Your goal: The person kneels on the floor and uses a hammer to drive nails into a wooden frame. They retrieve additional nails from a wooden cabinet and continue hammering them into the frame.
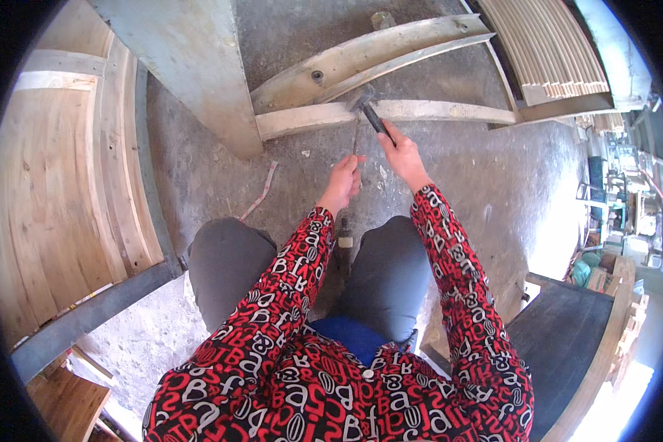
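My right hand [405,155] is wrapped round the black handle of a hammer [376,118]. The hammer's metal head lies at the whitish beam [449,110] that runs low across the floor in front of me. To the left of it, my left hand [340,183] is closed on a thin dark metal rod [356,137]. The rod points away from me, its far end at the beam's near side, just under the hammer head. Whether its tip touches the beam is too small to tell. A bit of red shows at the left fingertips.
A broad metal post [191,66] stands at the far left of the beam. Beyond lies a metal channel [368,62]. Wooden boards [51,199] stand at the left, stacked slats [541,44] at the far right. A dark-topped bench [560,346] is near my right. A strip [264,190] lies on the floor.
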The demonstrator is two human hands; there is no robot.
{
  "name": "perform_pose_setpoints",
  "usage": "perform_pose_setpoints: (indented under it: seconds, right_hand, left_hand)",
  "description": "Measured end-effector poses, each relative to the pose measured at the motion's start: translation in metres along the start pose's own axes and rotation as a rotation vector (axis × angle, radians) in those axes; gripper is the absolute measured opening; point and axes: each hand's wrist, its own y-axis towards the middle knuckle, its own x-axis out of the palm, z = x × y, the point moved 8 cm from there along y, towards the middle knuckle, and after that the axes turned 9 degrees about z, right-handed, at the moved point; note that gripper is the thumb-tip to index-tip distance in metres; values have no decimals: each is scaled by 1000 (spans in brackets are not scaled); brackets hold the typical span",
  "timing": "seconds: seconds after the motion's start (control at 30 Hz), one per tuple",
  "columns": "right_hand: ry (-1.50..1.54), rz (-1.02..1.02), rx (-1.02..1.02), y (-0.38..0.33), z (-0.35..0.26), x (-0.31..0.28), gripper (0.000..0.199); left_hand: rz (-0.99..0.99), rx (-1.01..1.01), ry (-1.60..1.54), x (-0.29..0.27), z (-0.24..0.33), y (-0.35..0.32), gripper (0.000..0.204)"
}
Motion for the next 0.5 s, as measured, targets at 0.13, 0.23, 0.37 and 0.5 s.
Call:
perform_pose_setpoints:
  seconds: [0.13,0.23,0.37,0.5]
  right_hand:
    - [180,-91,284,-6,-3,-4,44]
    - [225,10,354,-15,17,-28,46]
    - [81,11,493,-64,102,-62,48]
    - [-76,-53,543,-144,165,-58,43]
  left_hand:
    - [31,17,32,-16,6,5,28]
    - [58,76,115,-19,2,11,28]
    - [185,104,468,-51,-40,10,35]
    - [357,325,994,-100,-52,1,47]
